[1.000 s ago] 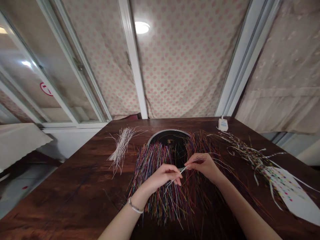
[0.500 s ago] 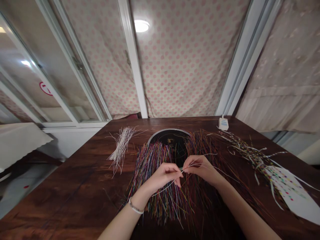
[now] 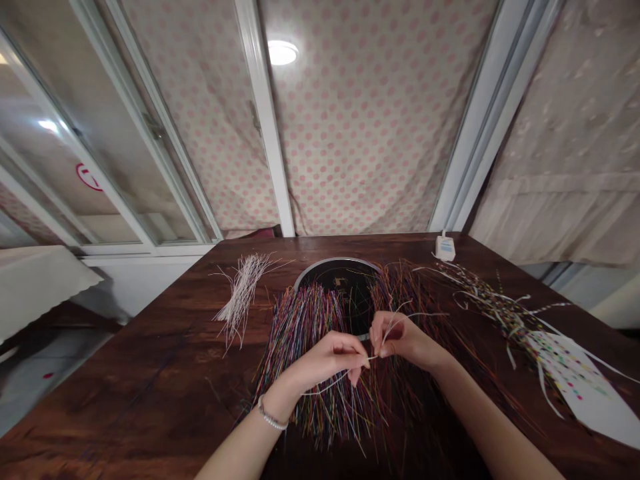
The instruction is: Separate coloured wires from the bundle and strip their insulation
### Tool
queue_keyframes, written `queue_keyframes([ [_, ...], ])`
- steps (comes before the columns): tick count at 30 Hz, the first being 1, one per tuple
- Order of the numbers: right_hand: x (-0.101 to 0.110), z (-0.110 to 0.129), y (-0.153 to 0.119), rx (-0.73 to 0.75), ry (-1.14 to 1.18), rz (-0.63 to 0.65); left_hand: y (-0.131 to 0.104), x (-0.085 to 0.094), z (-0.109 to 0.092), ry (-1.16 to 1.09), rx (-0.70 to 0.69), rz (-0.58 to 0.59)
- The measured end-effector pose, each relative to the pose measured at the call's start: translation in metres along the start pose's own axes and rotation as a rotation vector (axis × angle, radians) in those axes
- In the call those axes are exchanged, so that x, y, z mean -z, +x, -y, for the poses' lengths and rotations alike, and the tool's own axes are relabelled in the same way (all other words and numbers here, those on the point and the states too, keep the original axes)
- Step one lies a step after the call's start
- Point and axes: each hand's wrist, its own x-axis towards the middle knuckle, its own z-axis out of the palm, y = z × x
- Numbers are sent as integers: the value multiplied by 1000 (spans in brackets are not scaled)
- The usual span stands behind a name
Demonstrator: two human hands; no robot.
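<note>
My left hand (image 3: 336,359), with a beaded bracelet (image 3: 271,415) at its wrist, pinches thin white strands (image 3: 327,385) between thumb and finger. Just to its right, my right hand (image 3: 400,339) is closed on the same strands, whose loose ends fan out above it. A short stretch of strand spans the small gap between the fingertips. Beneath both hands lies a thick bundle of multicoloured strands (image 3: 310,327). Darker reddish strands (image 3: 400,287) spread out on the right. Behind the hands is a round black tray (image 3: 353,277) with a pale rim, partly covered by strands.
On the wooden table (image 3: 170,353) a bunch of white strands (image 3: 245,283) lies at the left. Dotted ribbons (image 3: 487,293) and a white sheet with coloured dots (image 3: 595,393) lie at the right. A small white box (image 3: 445,247) stands near the back edge.
Both hands have moved slightly down, and the fingertips are a little farther apart. The right hand has turned, and the strand ends above it now point more upward.
</note>
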Motion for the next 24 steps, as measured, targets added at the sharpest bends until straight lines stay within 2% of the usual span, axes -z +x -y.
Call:
queue_keyframes([
  [8,1,-2,4,76,60,-139,3,5,0,-6,9,-30],
  [18,-1,-6,3,69,215,-64,1,5,-5,-3,-34,-45],
  [21,0,-7,4,79,204,-124,-1,8,-7,-1,-23,-53],
  [24,1,-5,5,76,133,-213,-2,9,-8,-20,13,-13],
])
